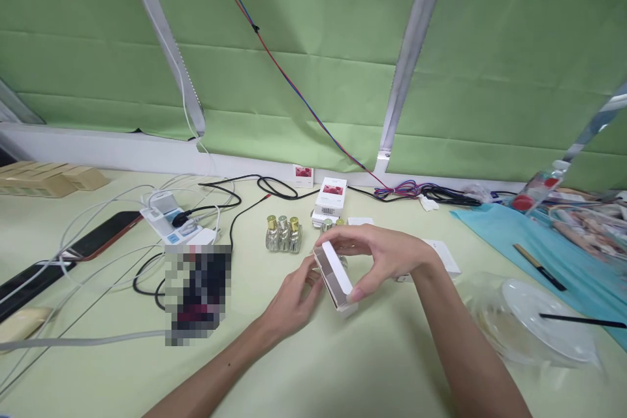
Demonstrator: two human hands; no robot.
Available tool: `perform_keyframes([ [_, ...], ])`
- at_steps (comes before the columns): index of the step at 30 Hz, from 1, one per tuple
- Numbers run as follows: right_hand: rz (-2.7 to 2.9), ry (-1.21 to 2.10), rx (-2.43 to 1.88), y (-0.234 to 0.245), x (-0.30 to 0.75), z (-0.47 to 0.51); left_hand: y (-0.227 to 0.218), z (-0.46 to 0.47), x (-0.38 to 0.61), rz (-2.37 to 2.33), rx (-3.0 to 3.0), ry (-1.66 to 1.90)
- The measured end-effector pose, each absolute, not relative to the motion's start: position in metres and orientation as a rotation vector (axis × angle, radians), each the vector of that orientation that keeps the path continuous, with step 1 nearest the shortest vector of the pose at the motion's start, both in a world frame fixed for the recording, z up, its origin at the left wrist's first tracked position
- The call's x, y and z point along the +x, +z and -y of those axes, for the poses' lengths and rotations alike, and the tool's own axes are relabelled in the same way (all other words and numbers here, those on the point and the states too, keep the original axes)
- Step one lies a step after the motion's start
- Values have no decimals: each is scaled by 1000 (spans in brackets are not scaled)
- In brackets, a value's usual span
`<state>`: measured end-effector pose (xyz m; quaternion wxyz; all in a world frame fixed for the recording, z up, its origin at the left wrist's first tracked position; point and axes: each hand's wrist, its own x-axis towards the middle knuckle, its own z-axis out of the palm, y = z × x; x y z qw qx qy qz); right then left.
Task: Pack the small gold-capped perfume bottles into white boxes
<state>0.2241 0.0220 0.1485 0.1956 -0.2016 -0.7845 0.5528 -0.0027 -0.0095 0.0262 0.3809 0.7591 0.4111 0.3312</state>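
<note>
A small white carton (337,274) is held tilted above the table, one end turned toward me; it looks open, with a grey-brown inside and a white flap. My right hand (385,253) grips it from above and the right, thumb near its lower corner. My left hand (294,294) is curled against its left side, the fingertips partly hidden behind it. Just beyond stand several small glass bottles (283,235) with gold and silver caps. More bottles (327,227) show partly behind my right hand. Past them is a stack of white boxes (330,199) with a pink picture.
On the left lie a power strip (169,215), tangled cables, a phone (105,235) and yellowish boxes (49,179). To the right are a white box (443,258), a plastic-covered bowl (543,320), a blue cloth (509,241) and a clear bottle (541,189). One patch is pixelated.
</note>
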Motion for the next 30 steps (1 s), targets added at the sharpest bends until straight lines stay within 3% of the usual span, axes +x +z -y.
perform_keyframes([
  [14,2046,1644,-615,138,212,-29,16,1,-14,-1157,1896,1456],
  [30,2031,1605,-740,125,205,-37,13,-2,-21,-1026,2193,1415],
])
